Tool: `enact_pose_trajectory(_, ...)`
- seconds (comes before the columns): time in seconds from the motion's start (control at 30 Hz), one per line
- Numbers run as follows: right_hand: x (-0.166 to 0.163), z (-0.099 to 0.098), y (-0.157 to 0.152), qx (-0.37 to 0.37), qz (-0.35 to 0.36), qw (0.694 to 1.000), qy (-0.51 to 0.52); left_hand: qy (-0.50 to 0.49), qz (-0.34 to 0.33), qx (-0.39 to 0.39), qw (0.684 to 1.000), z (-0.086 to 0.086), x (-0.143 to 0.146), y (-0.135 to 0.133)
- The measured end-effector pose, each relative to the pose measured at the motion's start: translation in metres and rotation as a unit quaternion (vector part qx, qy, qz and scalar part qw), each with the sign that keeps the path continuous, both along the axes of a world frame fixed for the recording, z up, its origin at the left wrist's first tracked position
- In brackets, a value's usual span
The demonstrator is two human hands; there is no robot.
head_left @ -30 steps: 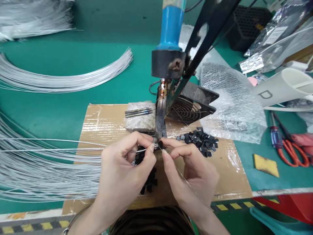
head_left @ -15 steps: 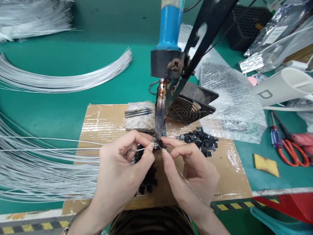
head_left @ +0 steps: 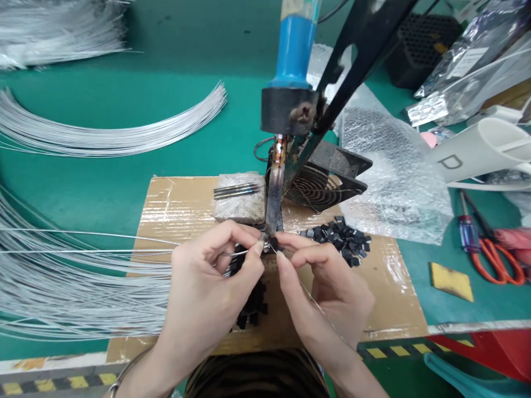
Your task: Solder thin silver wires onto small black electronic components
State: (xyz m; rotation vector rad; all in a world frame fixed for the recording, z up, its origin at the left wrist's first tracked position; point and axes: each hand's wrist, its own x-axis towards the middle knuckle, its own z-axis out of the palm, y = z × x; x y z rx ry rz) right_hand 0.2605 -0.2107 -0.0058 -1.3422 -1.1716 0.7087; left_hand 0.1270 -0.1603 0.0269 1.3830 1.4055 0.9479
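My left hand (head_left: pixel 219 276) is closed in a pinch on a thin white wire (head_left: pixel 155 251), whose end is at the soldering iron's tip. My right hand (head_left: pixel 323 282) pinches a thin strand of solder wire (head_left: pixel 316 303) that trails down across the palm. Between the fingertips of both hands sits a small dark piece (head_left: pixel 273 244), partly covered by the fingers. Right above it, the soldering iron (head_left: pixel 274 204) points downward in a black bracket, its tip touching or very near the work. Small black parts (head_left: pixel 251 309) lie under my left hand.
More black parts (head_left: pixel 346 240) are heaped right of my hands on the cardboard (head_left: pixel 385 293). A fan (head_left: pixel 319 185) stands behind. White wire bundles (head_left: pixel 124 138) lie at left. A yellow sponge (head_left: pixel 451 281), red-handled scissors (head_left: pixel 498 262) and a screwdriver (head_left: pixel 468 229) are at right.
The whole view has shifted slightly, with the iron and hands appearing a little further right. Both hands keep the same pinch at the iron's tip.
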Motion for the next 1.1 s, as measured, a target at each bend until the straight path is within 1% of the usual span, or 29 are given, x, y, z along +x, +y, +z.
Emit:
enact_pose_trajectory(0.13, -0.0016, -0.0002, -0.0011, -0.001, -0.012, 1.000, 0.006, 0.014, 0.000, 0.003, 1.000, 0.0011, -0.0005, -0.0018)
enact_pose_trajectory(0.33, -0.0004, -0.0019, -0.0014, -0.004, 0.001, 1.000, 0.001, 0.002, 0.002, 0.001, 1.000, 0.0002, -0.0006, -0.0016)
enact_pose_trajectory(0.63, -0.0025, -0.0030, -0.0023, 0.001, -0.010, 1.000, 0.002, 0.015, -0.002, 0.009, 1.000, -0.0016, -0.0004, -0.0022)
enact_pose_trajectory(0.83, -0.0021, -0.0037, -0.0025, 0.010, -0.003, 1.000, 0.009, 0.016, -0.003, 0.015, 1.000, 0.0004, -0.0017, -0.0035)
enact_pose_trajectory(0.93, -0.0026, -0.0041, -0.0018, 0.016, -0.008, 1.000, 0.017, 0.011, -0.002, 0.014, 1.000, -0.0005, -0.0008, -0.0028)
enact_pose_trajectory(1.1, -0.0022, -0.0056, -0.0021, 0.023, 0.005, 1.000, 0.018, 0.014, 0.000, 0.015, 1.000, -0.0023, -0.0003, -0.0019)
